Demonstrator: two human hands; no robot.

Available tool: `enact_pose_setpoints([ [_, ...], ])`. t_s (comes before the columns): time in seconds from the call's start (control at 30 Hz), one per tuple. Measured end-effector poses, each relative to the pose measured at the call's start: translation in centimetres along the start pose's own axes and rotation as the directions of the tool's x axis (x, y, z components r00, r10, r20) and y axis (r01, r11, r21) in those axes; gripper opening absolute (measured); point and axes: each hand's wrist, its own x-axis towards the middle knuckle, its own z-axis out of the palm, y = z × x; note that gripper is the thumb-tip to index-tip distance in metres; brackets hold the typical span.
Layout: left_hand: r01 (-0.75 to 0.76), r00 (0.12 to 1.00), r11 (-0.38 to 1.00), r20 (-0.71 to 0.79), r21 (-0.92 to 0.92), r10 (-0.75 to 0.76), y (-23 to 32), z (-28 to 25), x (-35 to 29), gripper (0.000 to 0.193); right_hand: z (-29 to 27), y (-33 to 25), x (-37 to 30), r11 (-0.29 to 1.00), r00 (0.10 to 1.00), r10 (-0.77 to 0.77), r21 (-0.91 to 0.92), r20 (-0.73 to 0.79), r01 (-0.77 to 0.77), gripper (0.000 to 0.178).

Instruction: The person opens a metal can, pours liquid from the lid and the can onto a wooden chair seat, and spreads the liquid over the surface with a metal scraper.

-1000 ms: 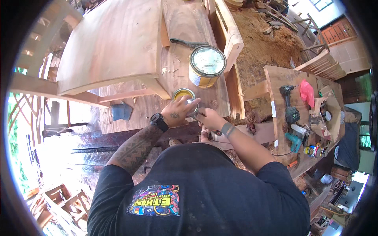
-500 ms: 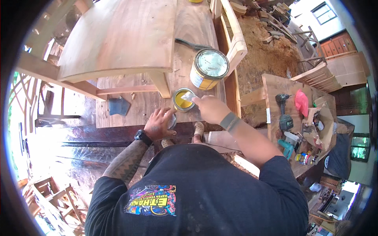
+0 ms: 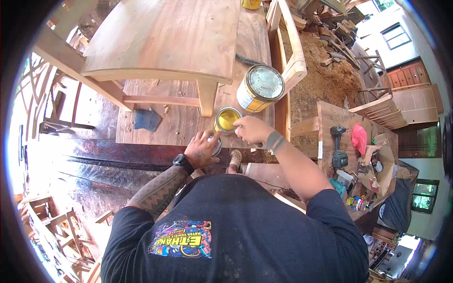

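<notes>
My left hand (image 3: 201,150) curls around a round metal lid (image 3: 217,147) at the near edge of the wooden workbench (image 3: 163,132); fingers cover much of it. Just beyond stands a small open can (image 3: 227,119) with yellow inside. Beside the can's right rim, my right hand (image 3: 254,130) is closed around what looks like a putty knife, most of it hidden by the fingers. A large closed can (image 3: 262,88) with a yellow label stands behind, to the right. A wooden chair (image 3: 160,37) with a curved seat rests on the bench.
A blue-grey sandpaper piece (image 3: 147,120) lies on the bench's left. A black brush handle (image 3: 247,60) shows near the large can. To the right, another table holds a cordless drill (image 3: 338,146), a pink bag (image 3: 359,137) and a cardboard box (image 3: 386,165). Sawdust (image 3: 314,70) covers the floor beyond.
The pale blade in my right hand was over the small can's mouth; now the hand is at its right rim, the blade no longer plainly visible. The view has shifted slightly.
</notes>
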Motion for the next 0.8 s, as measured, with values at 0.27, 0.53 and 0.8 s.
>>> enact_pose_setpoints([
  [0.27, 0.025, 0.999, 0.997, 0.03, -0.078, -0.023, -2.0, -0.1, -1.1, 0.117, 2.2, 4.1, -0.9, 0.828, 0.992, 0.079, 0.56, -0.096, -0.012, 0.052],
  [0.53, 0.133, 0.987, 0.945, -0.047, -0.299, -0.154, -4.7, -0.8, -1.5, 0.116, 4.2, 1.7, -3.6, 0.849, 0.963, 0.145, 0.528, -0.225, -0.005, 0.052],
  [0.8, 0.172, 0.978, 0.907, -0.041, -0.385, -0.203, -5.6, -1.7, -1.1, 0.114, 7.3, 2.5, -3.1, 0.835, 0.97, 0.078, 0.547, -0.232, 0.064, 0.051],
])
